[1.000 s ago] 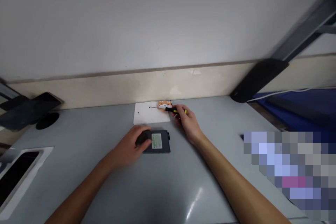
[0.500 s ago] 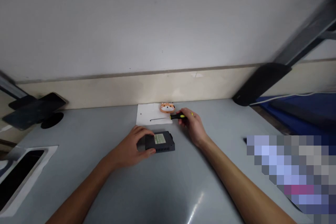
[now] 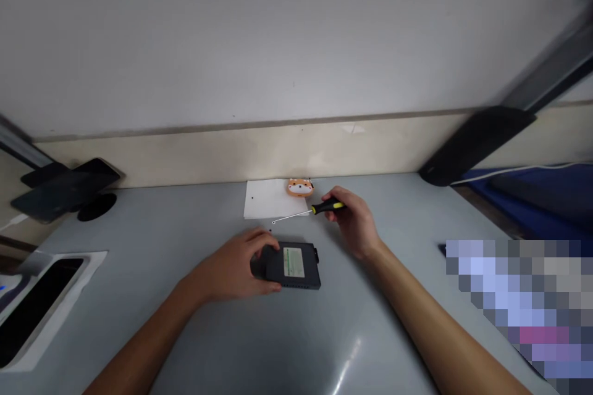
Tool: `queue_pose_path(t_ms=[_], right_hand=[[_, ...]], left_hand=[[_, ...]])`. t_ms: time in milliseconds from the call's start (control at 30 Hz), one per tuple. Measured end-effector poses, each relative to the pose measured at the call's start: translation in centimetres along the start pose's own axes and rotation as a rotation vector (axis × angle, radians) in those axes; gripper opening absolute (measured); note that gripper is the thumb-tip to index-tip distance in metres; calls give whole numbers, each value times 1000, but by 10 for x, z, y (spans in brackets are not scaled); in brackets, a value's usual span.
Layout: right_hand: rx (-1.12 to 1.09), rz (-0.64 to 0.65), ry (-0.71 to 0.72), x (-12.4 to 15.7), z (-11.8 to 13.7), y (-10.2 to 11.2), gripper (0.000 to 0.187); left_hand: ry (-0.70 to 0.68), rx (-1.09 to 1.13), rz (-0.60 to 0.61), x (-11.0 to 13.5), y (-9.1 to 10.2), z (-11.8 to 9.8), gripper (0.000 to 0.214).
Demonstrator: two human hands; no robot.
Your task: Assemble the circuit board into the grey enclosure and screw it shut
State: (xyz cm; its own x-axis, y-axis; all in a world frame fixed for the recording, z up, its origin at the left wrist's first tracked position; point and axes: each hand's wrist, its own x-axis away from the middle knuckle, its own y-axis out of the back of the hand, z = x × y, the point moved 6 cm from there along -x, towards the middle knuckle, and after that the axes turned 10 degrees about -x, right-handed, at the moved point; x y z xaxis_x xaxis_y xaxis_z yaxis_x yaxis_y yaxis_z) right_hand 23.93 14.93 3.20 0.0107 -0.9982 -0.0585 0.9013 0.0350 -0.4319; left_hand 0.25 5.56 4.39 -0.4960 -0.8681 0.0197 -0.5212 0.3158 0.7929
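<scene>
Head view: our left hand [image 3: 238, 265] grips the box [image 3: 297, 265], well inside the desk's [image 3: 287, 345] side edges. Our right hand [image 3: 356, 223] grips the screwdriver [image 3: 328, 205].

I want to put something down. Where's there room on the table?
Gray tabletop is bare on the near side of the black box, between left arm and right arm, and between black stand and white paper. Crowded around the box: left hand, right hand, screwdriver, dog-faced item.

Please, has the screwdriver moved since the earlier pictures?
Yes, toward the camera. Against the white paper, the screwdriver earlier showed its tip over the sheet; now the tip shows just beyond the near edge.
</scene>
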Motion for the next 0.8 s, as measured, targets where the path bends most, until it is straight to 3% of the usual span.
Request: queue_pose_path(t_ms=[200, 333, 467, 633, 800], right_hand=[[51, -7, 12, -1, 3, 0, 26], [69, 3, 11, -1, 6, 1, 26], [62, 105, -36, 1, 5, -4, 27], [101, 186, -88, 10, 4, -16, 29], [151, 168, -83, 12, 3, -19, 28]], left_hand=[[40, -47, -24, 1, 2, 6, 40], [-17, -91, -11, 2, 4, -2, 43], [-8, -116, -15, 1, 6, -5, 46], [47, -58, -41, -3, 6, 6, 29], [25, -4, -113, -6, 6, 7, 40]])
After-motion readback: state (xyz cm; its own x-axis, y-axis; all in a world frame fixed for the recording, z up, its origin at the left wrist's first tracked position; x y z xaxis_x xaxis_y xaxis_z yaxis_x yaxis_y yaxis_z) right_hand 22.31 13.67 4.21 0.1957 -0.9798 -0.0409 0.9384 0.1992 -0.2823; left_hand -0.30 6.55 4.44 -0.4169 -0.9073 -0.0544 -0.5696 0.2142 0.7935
